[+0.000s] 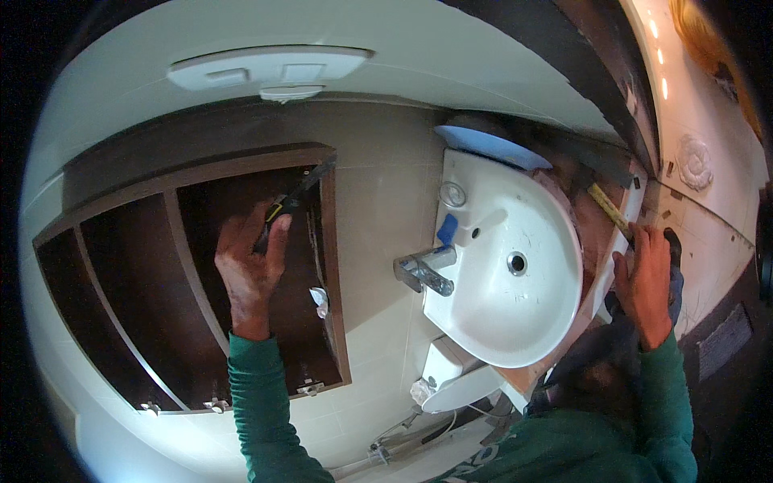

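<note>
My left hand (251,262) is closed round a slim black-and-yellow hand tool (281,207). The tool's dark far end reaches the upper right inside corner of a brown wall cabinet (334,266), whose front stands open. Its exact kind I cannot make out. On the right, my right hand (644,278) grips a narrow yellow flat strip (609,209) beside the counter's edge. The strip points up and left, away from my fingers; its lower end is hidden by the hand.
A white washbasin (539,322) with a chrome tap (427,270) lies between my arms. On its rim are a blue piece (448,229) and a small round clear dish (452,193). Behind it leans a light blue oval plate (495,146). A toilet (463,390) stands near; a white fixture (270,68) hangs above.
</note>
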The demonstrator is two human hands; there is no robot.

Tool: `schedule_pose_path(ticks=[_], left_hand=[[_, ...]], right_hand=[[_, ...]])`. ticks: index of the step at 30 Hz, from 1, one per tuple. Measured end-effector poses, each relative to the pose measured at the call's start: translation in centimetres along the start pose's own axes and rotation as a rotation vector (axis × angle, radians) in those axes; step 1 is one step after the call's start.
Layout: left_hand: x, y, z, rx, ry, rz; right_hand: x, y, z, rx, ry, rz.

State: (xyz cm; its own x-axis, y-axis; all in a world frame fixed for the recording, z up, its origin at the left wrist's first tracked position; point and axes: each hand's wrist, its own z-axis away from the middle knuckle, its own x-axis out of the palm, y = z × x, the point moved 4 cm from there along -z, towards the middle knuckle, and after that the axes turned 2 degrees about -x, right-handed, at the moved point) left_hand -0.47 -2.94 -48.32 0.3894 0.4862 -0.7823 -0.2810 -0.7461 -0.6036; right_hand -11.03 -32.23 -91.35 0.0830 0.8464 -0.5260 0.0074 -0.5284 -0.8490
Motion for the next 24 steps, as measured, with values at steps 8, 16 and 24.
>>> schedule_pose_path(ticks=[8, 16, 24], left_hand=[[0.2, -0.2, 0.0, -0.017, 0.046, 0.055], [1.1, -1.0, 1.0, -0.082, 0.047, 0.119], [1.2, -1.0, 0.6, -0.080, 0.024, 0.132]], right_hand=[[0.0, -0.1, 0.0, 0.019, -0.019, 0.014], [0.2, 0.2, -0.2, -0.054, -0.014, 0.080], [0.8, 1.0, -0.1, 0.005, -0.037, 0.066]])
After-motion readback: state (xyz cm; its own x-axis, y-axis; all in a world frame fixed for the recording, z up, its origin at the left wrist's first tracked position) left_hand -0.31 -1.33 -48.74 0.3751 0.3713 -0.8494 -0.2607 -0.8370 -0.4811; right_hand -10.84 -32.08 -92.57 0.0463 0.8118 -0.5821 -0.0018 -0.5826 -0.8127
